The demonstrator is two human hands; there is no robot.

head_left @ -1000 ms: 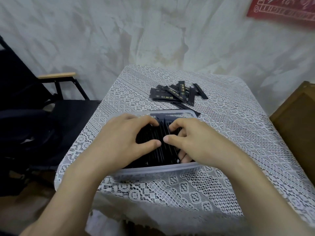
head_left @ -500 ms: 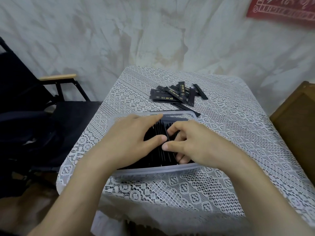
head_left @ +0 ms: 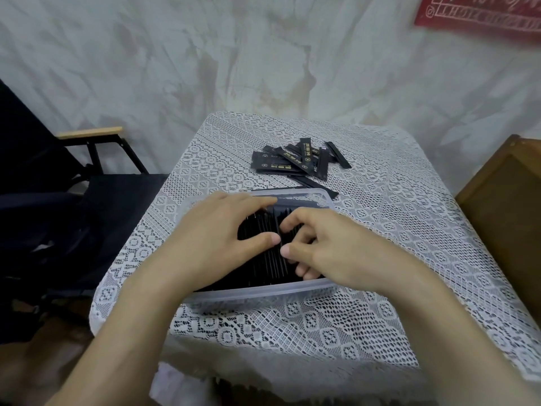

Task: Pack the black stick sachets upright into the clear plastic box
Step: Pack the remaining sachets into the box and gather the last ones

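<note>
Pressing straight-fingered on the sachets (head_left: 265,269) in the box (head_left: 263,292), left hand (head_left: 216,230) lies flat; right hand (head_left: 328,244) pinches several.

clear plastic box (head_left: 263,291) translucent, smooth; sachets (head_left: 289,164) matt black; tablecloth (head_left: 292,326) white openwork lace

soft, even, dimmish indoor light, faint shadows only; wide-angle bending at the edges, red hanging (head_left: 480,13) top right smeared with blur.

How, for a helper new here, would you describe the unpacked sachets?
On the lace-covered table, beyond the clear plastic box toward the wall, lies the loose sachet pile. Unlike the packed sachets standing on edge, these lie flat, showing gold print.
</note>
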